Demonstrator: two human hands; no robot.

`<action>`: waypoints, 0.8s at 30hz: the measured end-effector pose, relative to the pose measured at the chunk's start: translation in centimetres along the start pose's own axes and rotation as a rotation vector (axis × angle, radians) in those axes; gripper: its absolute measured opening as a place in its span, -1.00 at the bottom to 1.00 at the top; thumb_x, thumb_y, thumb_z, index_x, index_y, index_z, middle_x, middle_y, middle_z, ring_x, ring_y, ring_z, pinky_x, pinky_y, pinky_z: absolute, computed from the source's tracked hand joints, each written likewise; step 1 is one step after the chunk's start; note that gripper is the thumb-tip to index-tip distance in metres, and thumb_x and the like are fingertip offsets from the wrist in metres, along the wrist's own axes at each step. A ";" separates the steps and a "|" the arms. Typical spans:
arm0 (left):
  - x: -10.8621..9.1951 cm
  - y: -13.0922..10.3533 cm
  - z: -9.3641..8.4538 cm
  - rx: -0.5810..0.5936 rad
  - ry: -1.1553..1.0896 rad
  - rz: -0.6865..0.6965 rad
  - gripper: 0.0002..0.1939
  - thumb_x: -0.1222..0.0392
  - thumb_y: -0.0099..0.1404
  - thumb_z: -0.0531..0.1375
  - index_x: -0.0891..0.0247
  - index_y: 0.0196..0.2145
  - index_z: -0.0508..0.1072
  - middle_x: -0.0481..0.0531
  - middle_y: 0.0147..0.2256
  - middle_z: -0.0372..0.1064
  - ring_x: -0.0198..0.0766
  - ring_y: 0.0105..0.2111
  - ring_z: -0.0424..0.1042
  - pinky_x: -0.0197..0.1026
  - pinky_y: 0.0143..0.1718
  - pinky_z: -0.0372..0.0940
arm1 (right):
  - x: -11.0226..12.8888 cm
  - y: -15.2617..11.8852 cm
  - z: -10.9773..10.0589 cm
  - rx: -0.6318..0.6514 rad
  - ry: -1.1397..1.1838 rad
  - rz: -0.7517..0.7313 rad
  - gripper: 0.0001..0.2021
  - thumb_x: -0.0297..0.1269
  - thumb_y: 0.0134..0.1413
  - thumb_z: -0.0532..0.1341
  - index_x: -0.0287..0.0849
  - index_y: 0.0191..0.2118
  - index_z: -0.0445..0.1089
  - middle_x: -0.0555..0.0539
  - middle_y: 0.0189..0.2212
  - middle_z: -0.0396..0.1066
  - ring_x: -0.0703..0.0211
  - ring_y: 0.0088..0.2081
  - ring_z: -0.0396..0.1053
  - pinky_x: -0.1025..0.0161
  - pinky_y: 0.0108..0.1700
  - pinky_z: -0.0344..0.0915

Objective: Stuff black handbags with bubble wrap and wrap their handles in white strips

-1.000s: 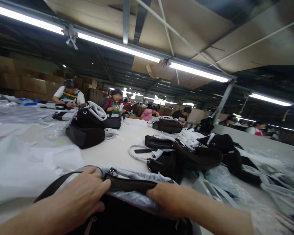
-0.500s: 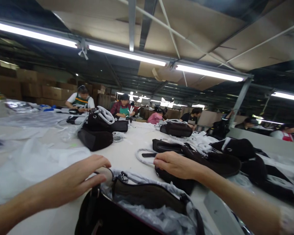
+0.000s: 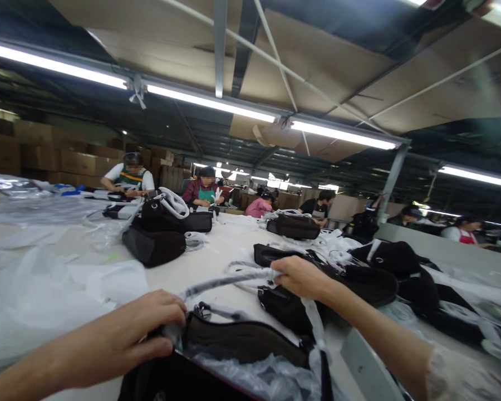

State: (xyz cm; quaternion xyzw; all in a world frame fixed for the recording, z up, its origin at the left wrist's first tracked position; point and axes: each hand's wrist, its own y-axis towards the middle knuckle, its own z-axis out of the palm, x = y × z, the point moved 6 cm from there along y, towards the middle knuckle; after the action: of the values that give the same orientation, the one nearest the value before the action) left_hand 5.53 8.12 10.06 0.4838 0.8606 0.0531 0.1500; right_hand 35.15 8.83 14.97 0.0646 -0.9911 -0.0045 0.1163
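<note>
Black bag [image 3: 150, 380]: below both hands, mouth open, crinkly stuffing [image 3: 250, 370] inside, maybe to keep it puffy.
Left hand [image 3: 150, 328]: grips the bag's edge, likely to steady it.
Right hand [image 3: 298, 275]: pinches the wrapped strap [image 3: 229, 277] up, seemingly clear of the mouth.
Dark bags [image 3: 286, 306]: beyond the right hand.

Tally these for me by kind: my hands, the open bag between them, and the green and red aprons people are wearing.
Left hand and right hand: 2
Open bag: 1
Green aprons: 2
Red apron: 1
Total: 6
</note>
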 end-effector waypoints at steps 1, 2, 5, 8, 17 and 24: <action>0.3 0.4 -0.2 -0.026 -0.020 -0.037 -0.64 0.16 0.35 0.14 0.02 0.10 0.36 -0.02 0.19 0.34 -0.14 0.14 0.36 -0.22 0.14 0.28 | 0.8 -0.7 -1.7 -0.071 0.020 -0.011 -0.84 -0.49 0.06 0.11 -0.21 -0.35 0.44 -0.08 -0.42 0.50 0.11 -0.31 0.48 0.30 -0.27 0.28; 0.7 0.7 -0.6 -0.068 -0.048 -0.078 -0.53 0.11 0.35 0.13 0.06 0.20 0.26 0.06 0.24 0.27 -0.08 0.19 0.31 -0.15 0.16 0.26 | 1.9 -1.7 -3.2 -0.127 0.056 -0.031 -0.82 -0.46 0.11 0.08 -0.19 -0.31 0.44 -0.05 -0.45 0.50 0.15 -0.35 0.48 0.32 -0.30 0.27; 1.9 1.5 -2.6 -0.261 -0.091 -0.208 -0.45 0.01 0.36 0.07 0.19 0.25 0.18 0.19 0.21 0.28 0.00 0.12 0.36 -0.09 0.05 0.33 | 6.3 -6.1 -5.6 -0.227 0.222 -0.154 -0.84 -0.37 0.14 0.12 -0.11 -0.30 0.46 0.05 -0.55 0.47 0.22 -0.46 0.44 0.35 -0.37 0.26; 3.4 0.9 -4.1 -0.243 -0.008 -0.378 -0.62 -0.05 0.36 -0.02 0.25 -0.24 0.48 0.13 -0.27 0.51 -0.06 -0.29 0.49 -0.15 -0.27 0.34 | 10.0 -9.6 -4.9 -0.102 0.421 -0.198 -0.87 -0.26 0.16 0.16 -0.11 -0.29 0.46 0.02 -0.51 0.49 0.23 -0.49 0.44 0.35 -0.43 0.28; 8.1 -4.3 3.5 -0.013 -0.755 -0.801 -0.24 -0.50 0.06 0.11 0.23 -0.12 0.49 0.28 0.04 0.46 0.12 -0.03 0.49 -0.06 -0.17 0.38 | 10.0 -6.1 -3.0 0.087 1.222 -0.106 -0.77 -0.26 0.10 0.35 -0.22 -0.15 0.41 -0.07 -0.30 0.55 0.30 -0.45 0.50 0.52 -0.61 0.28; 5.9 -0.8 1.3 -0.625 -0.843 -0.444 -0.50 -0.12 0.21 0.19 0.25 0.00 0.43 0.15 -0.01 0.48 0.01 0.04 0.42 -0.06 0.08 0.29 | 9.1 -5.3 -3.0 0.052 1.452 -0.023 -0.76 -0.36 0.09 0.38 -0.20 -0.11 0.45 -0.08 -0.22 0.56 0.33 -0.43 0.52 0.52 -0.54 0.37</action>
State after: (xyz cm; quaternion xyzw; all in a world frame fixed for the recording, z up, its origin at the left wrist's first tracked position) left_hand 2.44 12.65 7.43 0.2034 0.7508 0.0749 0.6240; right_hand 27.70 2.41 19.89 0.0646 -0.6632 0.0619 0.7431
